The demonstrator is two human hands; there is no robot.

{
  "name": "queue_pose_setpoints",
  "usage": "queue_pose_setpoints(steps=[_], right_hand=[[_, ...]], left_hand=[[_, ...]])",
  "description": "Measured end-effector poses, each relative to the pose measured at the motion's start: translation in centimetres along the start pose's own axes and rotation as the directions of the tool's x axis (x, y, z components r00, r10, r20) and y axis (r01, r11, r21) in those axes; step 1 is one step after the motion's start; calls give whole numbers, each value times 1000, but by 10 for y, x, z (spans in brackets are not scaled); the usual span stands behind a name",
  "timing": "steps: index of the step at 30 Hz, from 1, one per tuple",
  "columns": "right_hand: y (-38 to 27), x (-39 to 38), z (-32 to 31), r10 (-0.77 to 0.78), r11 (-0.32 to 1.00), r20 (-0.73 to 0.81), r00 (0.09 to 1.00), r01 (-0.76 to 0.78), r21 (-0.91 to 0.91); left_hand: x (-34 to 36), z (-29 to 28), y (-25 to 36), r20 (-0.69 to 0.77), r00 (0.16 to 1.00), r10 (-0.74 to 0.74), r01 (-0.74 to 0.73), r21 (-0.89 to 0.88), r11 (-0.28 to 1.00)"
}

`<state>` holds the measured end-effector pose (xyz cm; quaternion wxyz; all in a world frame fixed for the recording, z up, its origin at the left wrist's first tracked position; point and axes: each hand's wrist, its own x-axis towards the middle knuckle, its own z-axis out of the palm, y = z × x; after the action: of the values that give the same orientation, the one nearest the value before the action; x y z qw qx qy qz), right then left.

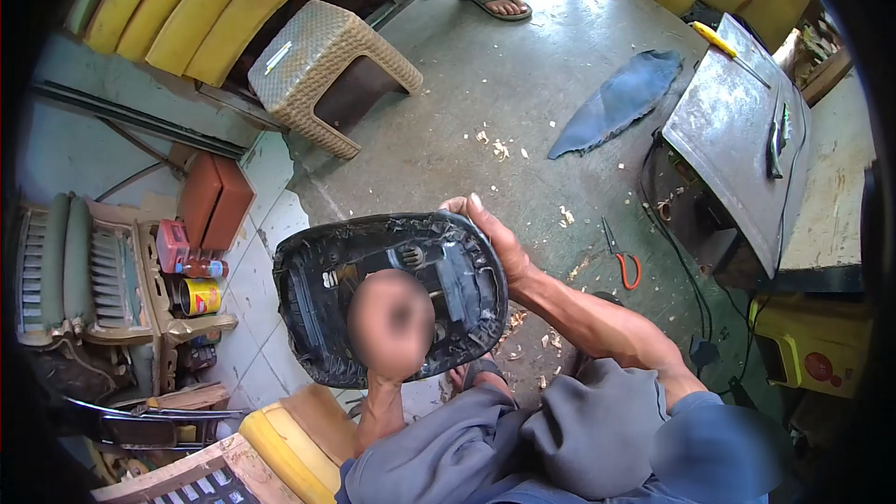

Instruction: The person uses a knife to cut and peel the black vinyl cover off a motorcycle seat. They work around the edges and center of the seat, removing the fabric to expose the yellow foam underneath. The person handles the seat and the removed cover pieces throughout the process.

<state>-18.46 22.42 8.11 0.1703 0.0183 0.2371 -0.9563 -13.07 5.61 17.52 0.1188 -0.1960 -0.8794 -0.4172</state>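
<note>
A black motorcycle seat is held above my lap with its underside facing me. Its cover is folded in, rough and wrinkled, along the rim. My right hand grips the seat's far right edge. Over the middle of the underside is my left hand, blurred so that its fingers cannot be made out; whether it holds anything is unclear. Scissors with orange handles lie on the floor to the right of my right forearm. Farther off, a ragged dark blue piece of material lies flat on the floor.
A woven-pattern plastic stool stands at far left. A yellow-handled screwdriver lies on a metal-topped stand at right, cables hanging beside it. A person's sandalled feet are at the back. Tins and wooden frames crowd the left; scraps dot the floor.
</note>
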Motion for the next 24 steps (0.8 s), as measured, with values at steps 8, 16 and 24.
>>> queue_pose_setpoints(steps=[8, 16, 24], right_hand=[[2, -4, 24, 66, 996, 25, 998, -67, 66], [6, -29, 16, 131, 987, -152, 980, -144, -77], [-49, -83, -83, -378, 152, -271, 885, -230, -961]], left_hand=[[3, -6, 8, 58, 986, 155, -162, 152, 975], [-4, 2, 7, -52, 980, 190, -168, 279, 945], [13, 58, -30, 62, 992, 113, -125, 244, 962]])
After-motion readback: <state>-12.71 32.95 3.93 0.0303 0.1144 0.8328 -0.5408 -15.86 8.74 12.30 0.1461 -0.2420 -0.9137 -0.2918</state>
